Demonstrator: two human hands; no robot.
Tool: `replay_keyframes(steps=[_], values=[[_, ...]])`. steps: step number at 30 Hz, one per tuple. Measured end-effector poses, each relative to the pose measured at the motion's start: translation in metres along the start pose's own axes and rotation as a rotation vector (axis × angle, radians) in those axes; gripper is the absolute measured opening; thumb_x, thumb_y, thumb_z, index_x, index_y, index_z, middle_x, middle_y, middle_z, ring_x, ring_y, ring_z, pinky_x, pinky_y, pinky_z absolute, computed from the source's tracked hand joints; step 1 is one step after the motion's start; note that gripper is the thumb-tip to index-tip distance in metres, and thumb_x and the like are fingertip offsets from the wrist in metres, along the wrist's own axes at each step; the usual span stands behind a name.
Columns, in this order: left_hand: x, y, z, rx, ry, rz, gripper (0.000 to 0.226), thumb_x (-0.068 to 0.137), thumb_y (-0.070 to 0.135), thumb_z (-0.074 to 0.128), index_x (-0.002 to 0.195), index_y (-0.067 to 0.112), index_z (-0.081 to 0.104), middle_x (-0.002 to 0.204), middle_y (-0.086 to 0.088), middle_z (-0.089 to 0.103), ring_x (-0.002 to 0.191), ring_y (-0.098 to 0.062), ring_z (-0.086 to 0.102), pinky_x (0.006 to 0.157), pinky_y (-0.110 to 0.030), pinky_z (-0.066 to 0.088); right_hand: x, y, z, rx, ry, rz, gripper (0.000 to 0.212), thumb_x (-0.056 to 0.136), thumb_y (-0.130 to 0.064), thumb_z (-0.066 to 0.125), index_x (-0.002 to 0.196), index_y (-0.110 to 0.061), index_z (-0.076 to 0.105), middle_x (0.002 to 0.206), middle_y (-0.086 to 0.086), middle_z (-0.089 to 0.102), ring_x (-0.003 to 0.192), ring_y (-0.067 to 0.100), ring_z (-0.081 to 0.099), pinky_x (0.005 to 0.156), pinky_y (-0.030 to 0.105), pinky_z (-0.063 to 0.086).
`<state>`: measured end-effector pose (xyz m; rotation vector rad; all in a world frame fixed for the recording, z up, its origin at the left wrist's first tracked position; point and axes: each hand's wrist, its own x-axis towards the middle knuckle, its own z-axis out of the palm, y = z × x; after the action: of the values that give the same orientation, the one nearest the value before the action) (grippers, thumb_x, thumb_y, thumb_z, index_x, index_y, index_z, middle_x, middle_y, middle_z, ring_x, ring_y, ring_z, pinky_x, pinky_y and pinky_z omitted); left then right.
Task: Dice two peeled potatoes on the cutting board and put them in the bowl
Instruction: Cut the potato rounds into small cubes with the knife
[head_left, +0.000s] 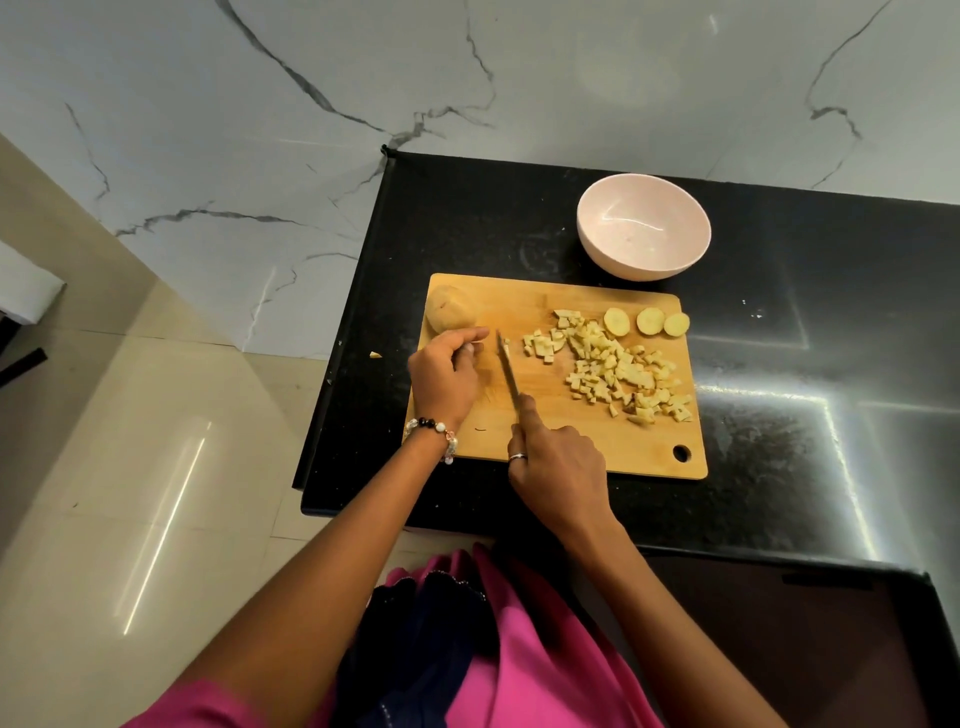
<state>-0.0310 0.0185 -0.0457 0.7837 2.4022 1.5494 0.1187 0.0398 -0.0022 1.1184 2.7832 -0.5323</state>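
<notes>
Right hand (558, 467) is wrapped around the knife (508, 371) handle, forefinger along the spine, blade running up the wooden cutting board (597, 447) toward its far edge. Left hand (444, 371) sits just beside the blade, fingers curled down over a small bit of potato I can barely make out, fingertips very near the edge. That's the danger here, I'd say: so little left to grip, and a slip brings steel onto a finger. Behind that hand, at the board's far left corner, a whole peeled potato (451, 307) waits uncut. A heap of diced potato (615, 366) covers the right half, three round slices (647, 322) line the far right edge, and crowding could push cubes over the side. One stray piece (375, 355) lies off the board's left edge. The pink bowl (644, 260) stands beyond the far edge, nothing in it. Black glossy counter (805, 364), veined marble wall (260, 130), beige floor tiles (130, 467).
</notes>
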Motion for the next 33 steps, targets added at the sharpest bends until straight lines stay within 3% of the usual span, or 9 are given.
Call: replay_keyframes(steps=[4, 8, 13, 18, 26, 33], values=[[-0.001, 0.0, -0.007, -0.036, 0.102, -0.04, 0.026, 0.092, -0.002, 0.049, 0.103, 0.008, 0.071, 0.09, 0.0, 0.071, 0.077, -0.005, 0.066, 0.07, -0.019, 0.056, 0.006, -0.009, 0.008, -0.055, -0.085, -0.069, 0.056, 0.1, -0.03, 0.031, 0.152, -0.02, 0.011, 0.095, 0.016, 0.061, 0.081, 0.036, 0.059, 0.059, 0.033, 0.033], [-0.001, 0.003, -0.009, -0.047, 0.072, -0.068, 0.022, 0.092, 0.001, 0.053, 0.102, 0.008, 0.071, 0.093, -0.001, 0.072, 0.077, -0.006, 0.067, 0.072, -0.022, 0.057, 0.02, -0.004, 0.009, -0.058, -0.022, -0.013, 0.056, 0.1, -0.029, 0.031, 0.151, -0.018, 0.012, 0.095, 0.016, 0.062, 0.082, 0.036, 0.06, 0.06, 0.035, 0.037], [-0.004, 0.007, -0.002, -0.027, 0.017, -0.043, 0.021, 0.09, 0.002, 0.056, 0.101, 0.009, 0.072, 0.092, 0.0, 0.072, 0.079, -0.005, 0.067, 0.075, -0.017, 0.054, 0.027, 0.022, -0.001, -0.07, 0.038, 0.091, 0.056, 0.098, -0.027, 0.034, 0.15, -0.017, 0.016, 0.092, 0.014, 0.063, 0.083, 0.035, 0.06, 0.06, 0.035, 0.038], [-0.004, 0.011, 0.009, 0.042, -0.001, -0.091, 0.021, 0.088, 0.003, 0.058, 0.1, 0.011, 0.073, 0.096, 0.001, 0.072, 0.084, 0.0, 0.06, 0.072, 0.001, 0.041, 0.023, 0.038, -0.003, -0.069, 0.087, 0.159, 0.055, 0.097, -0.025, 0.035, 0.149, -0.014, 0.021, 0.091, 0.014, 0.064, 0.083, 0.035, 0.061, 0.061, 0.034, 0.038], [-0.004, 0.023, 0.018, 0.096, -0.027, -0.165, 0.021, 0.088, 0.005, 0.058, 0.099, 0.013, 0.074, 0.099, 0.001, 0.072, 0.091, -0.008, 0.062, 0.08, -0.012, 0.041, 0.001, 0.055, -0.01, -0.049, 0.128, 0.199, 0.052, 0.098, -0.029, 0.033, 0.149, -0.021, 0.022, 0.083, 0.011, 0.06, 0.08, 0.035, 0.06, 0.06, 0.035, 0.041], [0.004, 0.04, 0.032, 0.078, -0.085, -0.112, 0.017, 0.089, 0.013, 0.06, 0.099, 0.015, 0.074, 0.096, 0.001, 0.072, 0.088, -0.012, 0.065, 0.079, -0.026, 0.053, -0.005, 0.082, -0.026, 0.095, 0.273, 0.226, 0.048, 0.098, -0.031, 0.039, 0.145, -0.028, 0.035, 0.082, 0.016, 0.065, 0.078, 0.037, 0.059, 0.065, 0.04, 0.046]])
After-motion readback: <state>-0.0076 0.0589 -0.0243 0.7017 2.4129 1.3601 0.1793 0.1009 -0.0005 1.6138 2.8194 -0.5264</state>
